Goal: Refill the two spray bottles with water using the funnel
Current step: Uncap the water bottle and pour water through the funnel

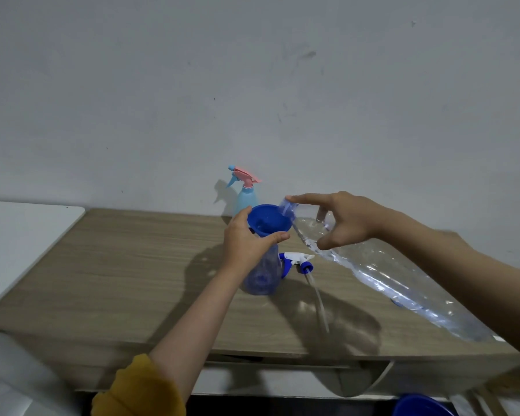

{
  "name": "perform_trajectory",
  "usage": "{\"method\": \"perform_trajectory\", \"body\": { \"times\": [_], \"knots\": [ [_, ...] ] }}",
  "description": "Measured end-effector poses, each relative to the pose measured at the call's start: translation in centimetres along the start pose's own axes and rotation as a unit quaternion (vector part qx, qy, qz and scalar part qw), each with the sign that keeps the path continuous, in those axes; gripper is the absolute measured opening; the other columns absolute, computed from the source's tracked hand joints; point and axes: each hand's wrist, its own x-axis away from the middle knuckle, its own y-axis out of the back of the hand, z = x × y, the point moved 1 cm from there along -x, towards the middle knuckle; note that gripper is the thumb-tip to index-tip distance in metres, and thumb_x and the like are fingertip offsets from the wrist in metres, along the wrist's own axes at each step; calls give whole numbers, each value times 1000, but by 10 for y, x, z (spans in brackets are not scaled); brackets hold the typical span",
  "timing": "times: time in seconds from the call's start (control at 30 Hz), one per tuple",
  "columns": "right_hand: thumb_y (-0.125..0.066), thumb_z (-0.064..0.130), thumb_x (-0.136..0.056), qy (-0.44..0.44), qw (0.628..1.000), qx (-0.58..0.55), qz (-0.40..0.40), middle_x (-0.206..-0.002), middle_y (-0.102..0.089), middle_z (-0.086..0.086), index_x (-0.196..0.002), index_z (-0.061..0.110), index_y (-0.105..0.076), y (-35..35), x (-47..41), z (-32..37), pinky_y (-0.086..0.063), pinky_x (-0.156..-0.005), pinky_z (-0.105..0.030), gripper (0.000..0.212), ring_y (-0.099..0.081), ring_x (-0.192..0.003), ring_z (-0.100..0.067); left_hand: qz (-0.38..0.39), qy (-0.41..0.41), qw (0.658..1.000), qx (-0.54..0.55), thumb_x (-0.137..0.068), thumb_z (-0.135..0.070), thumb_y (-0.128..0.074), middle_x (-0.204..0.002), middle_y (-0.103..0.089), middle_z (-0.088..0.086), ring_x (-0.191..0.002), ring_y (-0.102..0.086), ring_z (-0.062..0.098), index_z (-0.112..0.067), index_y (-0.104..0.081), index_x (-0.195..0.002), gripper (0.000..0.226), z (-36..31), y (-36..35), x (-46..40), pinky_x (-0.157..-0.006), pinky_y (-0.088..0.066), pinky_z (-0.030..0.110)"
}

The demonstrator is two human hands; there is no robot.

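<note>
Here, on my head camera, my left hand (248,240) is curled around the neck of a translucent blue plastic spray bottle (263,273) standing upright on the wood-grain tabletop (126,265). A round blue plastic funnel (267,219) sits in that bottle's open mouth, just above my thumb and fingers. My right hand (342,222) grasps a large clear plastic water bottle (382,273) near its shoulder, index finger stretched along the neck; the bottle is tipped, with its mouth over the funnel's right rim. Water seems to be running into the funnel, though the blur there keeps me from being sure. Lying on the tabletop just right of the blue bottle is its removed white and blue trigger sprayer head (297,261), its pale dip tube (318,301) pointing toward me. Behind the funnel, against the grey wall (252,85), stands a light blue spray bottle with a pink trigger top (245,190), closed and upright.
</note>
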Motion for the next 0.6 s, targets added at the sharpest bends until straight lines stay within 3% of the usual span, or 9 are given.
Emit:
{"method": "perform_trajectory", "body": {
  "times": [0.07,0.17,0.3,0.37,0.43,0.53,0.6],
  "knots": [
    [-77,20,-68,14,998,-44,-49,-102,-62,5,-142,50,-29,2,2,0,-46,-67,-28,93,-48,-56,25,1,-3,1000,4,-54,-45,-86,-111,-58,-8,-103,-54,11,-24,-52,-118,75,-1,1,1,-77,-46,19],
    [-77,14,-62,26,984,-110,-141,-91,-58,24,-140,49,-34,3,6,-11,-55,-68,-40,95,-55,-62,16,2,-9,1000,6,-53,-45,-87,-106,-57,-11,-99,-55,10,-29,-52,-110,68,-3,2,2,-75,-46,20],
    [-72,27,-55,6,958,-160,-239,-97,-65,0,-134,61,-31,-1,14,-32,-56,-70,-46,95,-60,-56,-12,3,-4,1000,1,-53,-50,-86,-107,-60,-9,-100,-58,13,-32,-50,-107,68,-2,1,1,-82,-54,30],
    [-75,24,-55,4,942,-179,-283,-100,-65,-2,-135,60,-31,-3,17,-44,-56,-71,-44,98,-62,-59,-21,-2,0,1000,-5,-54,-51,-85,-108,-61,-7,-99,-59,14,-31,-51,-108,67,-1,0,1,-83,-54,34],
    [-79,16,-60,20,925,-193,-327,-107,-64,0,-139,53,-32,-5,20,-55,-57,-69,-39,100,-64,-67,-22,-11,-1,1000,-10,-57,-48,-85,-105,-61,-7,-97,-59,14,-32,-49,-105,62,-3,0,2,-82,-54,34],
    [-81,10,-65,33,900,-198,-388,-129,-54,11,-145,38,-30,-11,21,-70,-49,-62,-15,99,-63,-89,-11,-21,-1,1000,-19,-60,-43,-85,-102,-59,-8,-97,-59,16,-32,-47,-102,58,-7,-2,4,-83,-53,34],
    [-82,11,-67,24,885,-203,-417,-132,-52,8,-145,36,-29,-18,21,-77,-44,-60,-7,98,-60,-89,-4,-23,2,1000,-17,-62,-42,-84,-103,-59,-8,-96,-59,16,-31,-47,-103,57,-10,-3,6,-83,-53,34]
  ]
}}
